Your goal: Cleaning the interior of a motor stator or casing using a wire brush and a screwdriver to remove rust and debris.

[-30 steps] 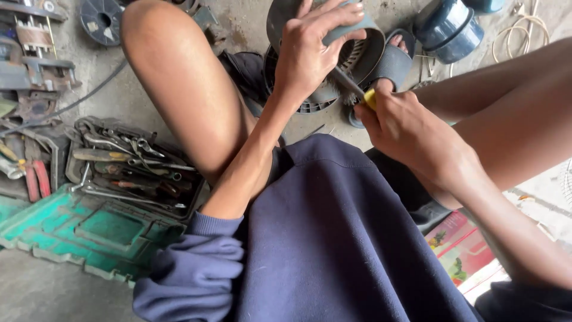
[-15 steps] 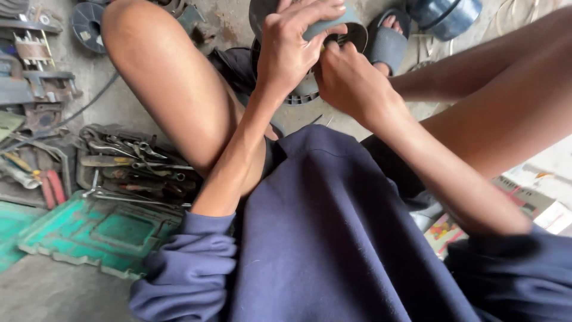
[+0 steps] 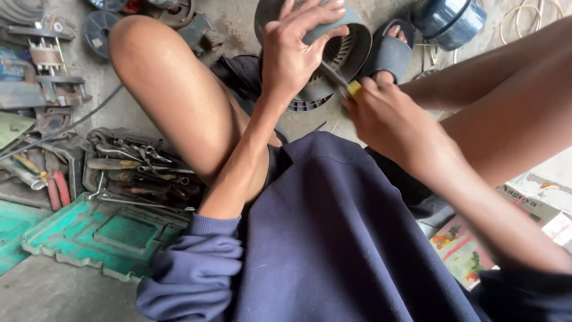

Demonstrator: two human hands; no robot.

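Your left hand (image 3: 295, 56) is clamped over the top rim of the fan cover (image 3: 333, 56) on the floor between your legs, pinning it steady. Your right hand (image 3: 387, 116) is fisted on the yellow-handled screwdriver (image 3: 341, 82), tip angled into the cover's grille.

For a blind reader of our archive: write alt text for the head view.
A seated person's left hand grips a round grey fan housing on the concrete floor while the right hand works a yellow-handled screwdriver into it. A pile of wrenches and a green plastic tray lie beside the left knee.
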